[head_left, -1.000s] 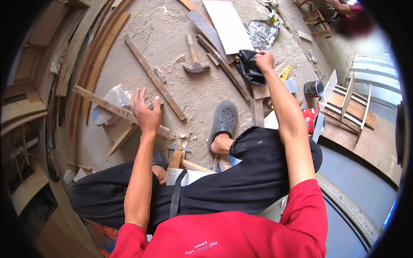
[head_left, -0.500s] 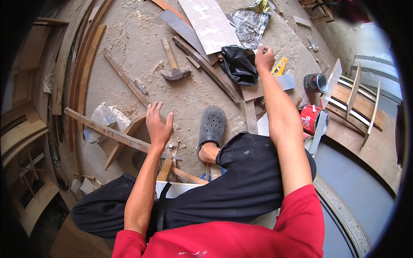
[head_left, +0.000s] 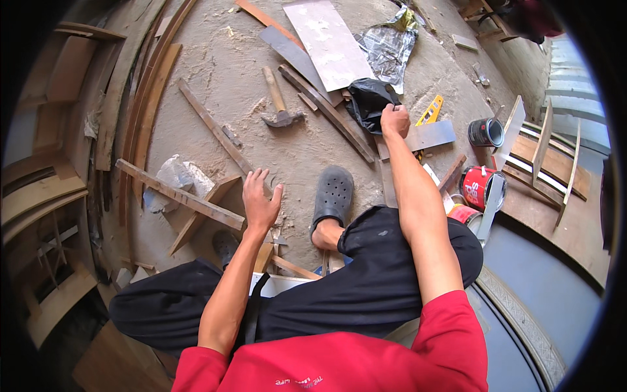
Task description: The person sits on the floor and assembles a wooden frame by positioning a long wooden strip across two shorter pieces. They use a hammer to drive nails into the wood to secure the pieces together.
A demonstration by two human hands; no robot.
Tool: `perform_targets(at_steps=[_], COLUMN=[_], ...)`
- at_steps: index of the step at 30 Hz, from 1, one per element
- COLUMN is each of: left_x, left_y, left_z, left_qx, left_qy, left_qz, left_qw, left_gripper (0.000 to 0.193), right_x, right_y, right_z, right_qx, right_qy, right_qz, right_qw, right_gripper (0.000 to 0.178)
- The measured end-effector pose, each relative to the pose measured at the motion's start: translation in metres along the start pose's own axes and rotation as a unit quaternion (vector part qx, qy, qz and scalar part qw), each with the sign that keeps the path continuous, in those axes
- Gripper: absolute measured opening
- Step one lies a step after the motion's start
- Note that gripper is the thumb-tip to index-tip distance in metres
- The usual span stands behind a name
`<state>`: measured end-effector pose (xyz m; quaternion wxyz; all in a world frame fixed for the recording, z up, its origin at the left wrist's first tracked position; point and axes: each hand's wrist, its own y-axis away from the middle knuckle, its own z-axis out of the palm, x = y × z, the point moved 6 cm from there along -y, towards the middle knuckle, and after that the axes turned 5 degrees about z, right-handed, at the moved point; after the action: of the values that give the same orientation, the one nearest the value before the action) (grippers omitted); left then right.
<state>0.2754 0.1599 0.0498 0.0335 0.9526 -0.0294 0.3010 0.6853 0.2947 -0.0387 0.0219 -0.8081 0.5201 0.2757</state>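
My right hand (head_left: 395, 121) reaches forward, its fingers closed on the right edge of a black plastic bag (head_left: 368, 104) that lies crumpled with its mouth partly spread. My left hand (head_left: 260, 201) hovers with fingers apart and nothing in them, by the near end of a thin wooden strip (head_left: 210, 122). A second wooden strip (head_left: 176, 193) lies to the left of that hand. Beyond it, a hammer (head_left: 279, 104) with a wooden handle rests on the dusty floor. Just right of my right hand are a yellow level (head_left: 430, 111) and a grey metal blade (head_left: 431, 134).
Boards (head_left: 326, 44) and a clear plastic sheet (head_left: 390, 49) lie at the far side. On the right stand a dark can (head_left: 486, 132), a red can (head_left: 480, 187) and a wooden frame (head_left: 538, 153). Long planks (head_left: 149, 98) line the left. My clog (head_left: 334, 195) is between my arms.
My right hand has come back toward me along the bag's right edge, and the bag's mouth has shifted shape. The left hand remains spread. The whole view has shifted slightly.
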Motion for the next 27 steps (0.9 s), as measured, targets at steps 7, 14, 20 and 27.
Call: perform_targets(at_steps=[7, 14, 20, 27], left_x=[-0.008, -0.006, -0.007, -0.018], left_y=[0.008, 0.015, 0.019, 0.024], left_z=[-0.002, 0.002, 0.004, -0.019], left_qx=[0.001, 0.0, -0.007, 0.019], left_qy=[0.008, 0.033, 0.05, 0.033], left_qz=[-0.034, -0.05, -0.055, -0.062], left_qw=[0.999, 0.998, 0.997, 0.997], left_gripper=[0.051, 0.049, 0.048, 0.046], right_x=[-0.035, -0.044, -0.007, 0.0], right_y=[0.051, 0.074, 0.007, 0.009], right_z=[0.043, 0.066, 0.067, 0.077], right_qx=[-0.236, -0.145, -0.118, -0.095], right_qy=[-0.111, 0.003, 0.043, -0.001], right_qz=[-0.248, -0.391, -0.198, 0.057], right_qw=[0.933, 0.909, 0.972, 0.994], right_gripper=[0.03, 0.021, 0.034, 0.051])
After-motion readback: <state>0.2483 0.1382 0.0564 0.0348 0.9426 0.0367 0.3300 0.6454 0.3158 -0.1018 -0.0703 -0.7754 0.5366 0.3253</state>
